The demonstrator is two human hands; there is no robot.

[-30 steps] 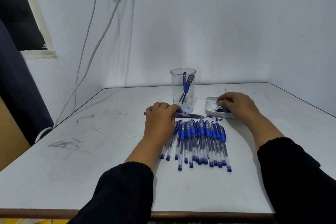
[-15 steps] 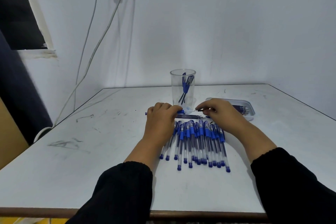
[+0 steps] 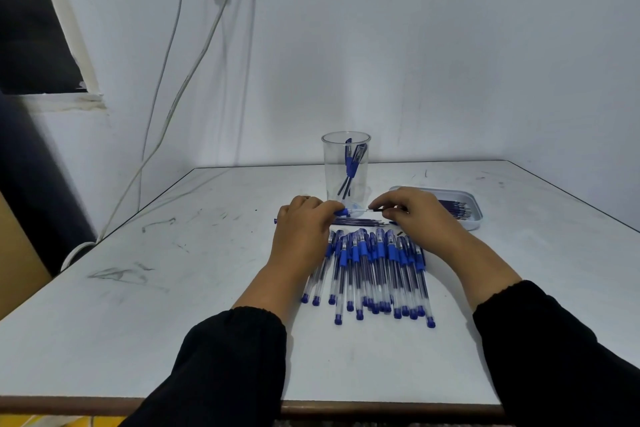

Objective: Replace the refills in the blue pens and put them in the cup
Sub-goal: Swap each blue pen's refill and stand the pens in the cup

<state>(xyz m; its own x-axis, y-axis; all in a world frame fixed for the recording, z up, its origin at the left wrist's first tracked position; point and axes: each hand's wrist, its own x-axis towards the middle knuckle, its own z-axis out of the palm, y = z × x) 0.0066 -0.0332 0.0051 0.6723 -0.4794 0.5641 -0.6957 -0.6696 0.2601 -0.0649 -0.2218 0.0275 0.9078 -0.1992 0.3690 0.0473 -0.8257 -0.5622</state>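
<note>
My left hand (image 3: 304,229) grips a blue pen (image 3: 344,212) lying sideways just in front of the clear cup (image 3: 345,168). My right hand (image 3: 412,215) pinches a thin dark refill (image 3: 375,210) at the pen's open end. The cup holds a few blue pens. Several capped blue pens (image 3: 374,274) lie in a row on the table between my forearms. A few loose refills (image 3: 360,221) lie under my hands. A white tray (image 3: 475,218) with more refills sits to the right.
The white table (image 3: 173,305) has wall behind and to the right. White cables (image 3: 180,94) hang down the wall at the left. The table's front edge (image 3: 381,409) is close to my sleeves.
My right hand left the refill tray and came left to the pen held by my left hand, bringing a refill. My left hand stayed put.
</note>
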